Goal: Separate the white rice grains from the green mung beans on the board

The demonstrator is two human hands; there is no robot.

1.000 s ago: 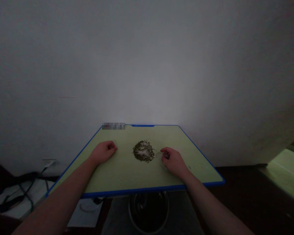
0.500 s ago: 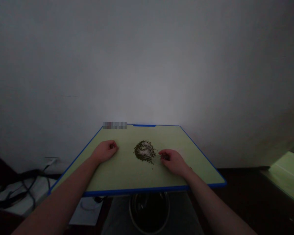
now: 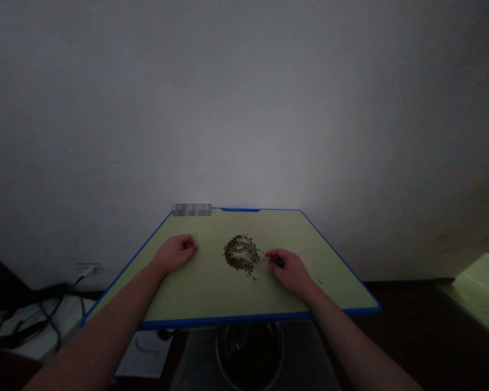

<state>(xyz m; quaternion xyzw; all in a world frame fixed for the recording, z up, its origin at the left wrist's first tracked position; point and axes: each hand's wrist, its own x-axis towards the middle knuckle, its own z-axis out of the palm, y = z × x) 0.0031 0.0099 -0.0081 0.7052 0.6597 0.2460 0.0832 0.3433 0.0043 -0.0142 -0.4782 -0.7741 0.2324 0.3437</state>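
A small heap of green beans or seeds [image 3: 232, 257] mixed with a white, grain-like material [image 3: 241, 255] lies mid-table, with a few loose bits around its near right side. My right hand [image 3: 290, 269] rests just right of the heap, fingers curled in a pinch. From its fingertips a faint, see-through, spoon-like thing [image 3: 263, 264] reaches to the heap's right edge; its exact kind is unclear. My left hand [image 3: 176, 253] lies on the tabletop left of the heap, apart from it. Its fingers are curled closed, and whatever is inside them is hidden.
The folding-style table [image 3: 212, 296] has a pale top and blue rim. Below its front edge sits a round metal-rimmed pot [image 3: 250, 355]. A small dark sliver [image 3: 319, 281] lies near my right wrist. Cables [image 3: 44, 309] are at lower left; a wall [image 3: 244, 108] stands behind.
My right hand has shifted very slightly, and the see-through thing at its fingertips shows more clearly beside the heap. The left hand stays in place. The view has tilted a little.
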